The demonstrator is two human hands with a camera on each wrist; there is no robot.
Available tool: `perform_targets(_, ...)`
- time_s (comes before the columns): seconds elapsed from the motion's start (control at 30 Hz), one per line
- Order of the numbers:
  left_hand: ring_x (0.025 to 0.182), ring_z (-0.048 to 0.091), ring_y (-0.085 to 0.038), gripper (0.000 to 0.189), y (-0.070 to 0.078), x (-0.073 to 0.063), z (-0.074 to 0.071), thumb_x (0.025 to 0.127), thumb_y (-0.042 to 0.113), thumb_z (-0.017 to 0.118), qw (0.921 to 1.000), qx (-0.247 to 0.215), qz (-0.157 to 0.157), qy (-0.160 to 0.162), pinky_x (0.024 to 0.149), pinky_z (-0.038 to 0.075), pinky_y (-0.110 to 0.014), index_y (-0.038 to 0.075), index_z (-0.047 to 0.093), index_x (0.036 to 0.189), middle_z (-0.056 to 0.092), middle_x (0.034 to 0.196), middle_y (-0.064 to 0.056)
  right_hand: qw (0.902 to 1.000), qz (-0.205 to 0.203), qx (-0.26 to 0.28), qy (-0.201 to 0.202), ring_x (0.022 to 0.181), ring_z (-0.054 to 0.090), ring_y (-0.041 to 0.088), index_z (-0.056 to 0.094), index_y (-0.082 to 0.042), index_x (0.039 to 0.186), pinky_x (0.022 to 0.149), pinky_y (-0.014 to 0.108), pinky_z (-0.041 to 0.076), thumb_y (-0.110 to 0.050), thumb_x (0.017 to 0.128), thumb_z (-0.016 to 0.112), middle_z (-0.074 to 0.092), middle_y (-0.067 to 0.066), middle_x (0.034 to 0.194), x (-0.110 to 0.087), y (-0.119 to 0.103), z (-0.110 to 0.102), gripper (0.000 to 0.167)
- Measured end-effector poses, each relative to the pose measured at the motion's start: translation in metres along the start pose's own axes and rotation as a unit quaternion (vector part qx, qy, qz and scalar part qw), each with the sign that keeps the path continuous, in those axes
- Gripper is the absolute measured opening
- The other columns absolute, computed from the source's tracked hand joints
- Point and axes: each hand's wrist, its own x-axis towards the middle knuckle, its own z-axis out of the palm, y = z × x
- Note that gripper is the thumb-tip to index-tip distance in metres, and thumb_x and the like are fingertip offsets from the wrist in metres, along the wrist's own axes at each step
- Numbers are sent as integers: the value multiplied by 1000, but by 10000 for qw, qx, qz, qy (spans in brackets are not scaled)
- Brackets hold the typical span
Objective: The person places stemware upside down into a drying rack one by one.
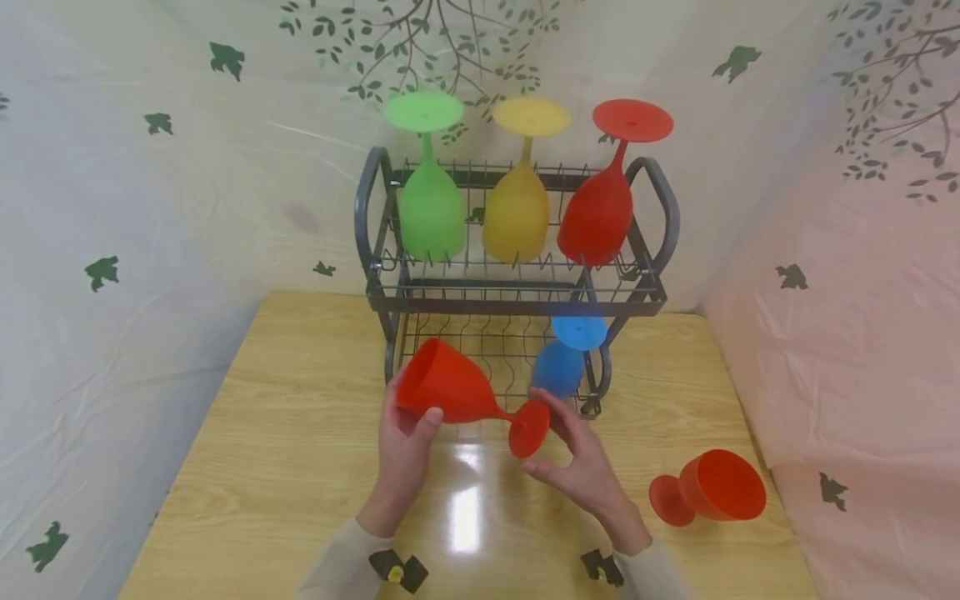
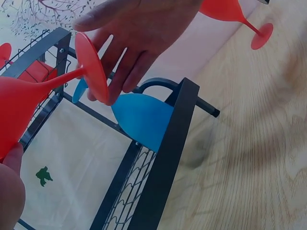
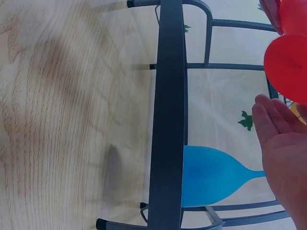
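My left hand [image 1: 403,458] grips a red plastic goblet [image 1: 456,387] by its bowl, with the thumb on the near side. The goblet lies tilted on its side in the air, mouth to the left and foot to the right, in front of the rack's lower tier. At the foot is my right hand [image 1: 583,471], its fingers spread loosely behind the disc and its thumb below. In the left wrist view those fingers extend past the foot [image 2: 91,67] without curling round it. Just beyond the right fingertips, a blue goblet [image 1: 558,369] stands upside down on the lower tier.
A dark two-tier wire dish rack [image 1: 517,306] stands against the patterned backdrop. Its upper tier bears upside-down green [image 1: 433,217], yellow [image 1: 517,217] and red [image 1: 597,217] goblets. Another red goblet [image 1: 697,493] stands upright on the wooden table [image 1: 285,467] at the right.
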Motion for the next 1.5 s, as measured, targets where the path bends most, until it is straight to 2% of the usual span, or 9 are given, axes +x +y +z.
perform_targets(0.37,128,54,-32,67,-2,-1,-3,97,24,69,10000,-38,-15,47,99,57,-35,9,37,154,54,144,-14,9997,102,185,147,133,57,15,44,-1,151,104,27,51,2,84,81,53,22,149,3,-6,3,77)
perform_targets(0.57,133,54,-26,85,2,2,-16,94,32,75,9979,264,-454,-384,100,55,-34,14,26,162,46,154,-12,9998,54,8,183,132,58,14,48,-3,149,105,27,50,2,83,83,56,20,147,3,-5,-7,75)
perform_targets(0.7,144,45,-30,97,8,9,-26,91,30,80,9943,385,-565,-815,105,51,-32,11,20,165,34,164,-14,9996,150,-200,134,131,59,16,50,-7,150,105,26,49,-1,83,85,58,15,147,3,-4,-16,75)
perform_targets(0.8,152,32,-37,98,12,16,-35,91,30,81,9894,721,-502,-1159,109,46,-30,9,21,165,29,168,-13,9988,239,-429,51,130,60,21,51,-12,150,105,27,50,-4,83,86,59,12,147,2,-4,-22,75)
perform_targets(0.87,154,28,-38,96,15,20,-40,91,32,81,9839,1072,-485,-1347,112,44,-35,10,23,164,29,169,-10,9979,270,-588,-38,129,61,24,51,-14,150,105,30,50,-6,83,86,58,13,147,2,-4,-26,75)
perform_targets(1.03,153,28,-39,95,22,26,-50,90,42,80,9650,1824,-459,-1827,115,35,-58,9,29,163,31,168,-9,9954,277,-879,-276,129,61,29,51,-17,150,105,41,52,-11,84,87,58,10,147,2,-4,-34,76)
perform_targets(1.2,152,30,-38,90,25,31,-55,90,45,79,9492,2206,-531,-2181,116,34,-61,12,34,162,33,167,-9,9936,257,-1017,-426,129,62,29,51,-16,150,103,48,52,-13,83,88,58,7,147,2,-4,-38,77)
perform_targets(1.37,146,41,-39,81,25,33,-56,91,36,79,9469,2075,-697,-2356,111,45,-56,14,40,159,40,162,-9,9920,265,-1125,-513,128,62,28,51,-16,150,104,39,52,-14,83,89,59,6,147,2,-5,-40,77)
perform_targets(1.5,141,47,-39,74,25,33,-55,92,26,79,9481,1925,-893,-2369,104,53,-42,16,44,157,44,158,-10,9915,303,-1133,-559,129,62,29,51,-15,150,104,42,52,-15,83,88,58,8,147,3,-6,-41,77)
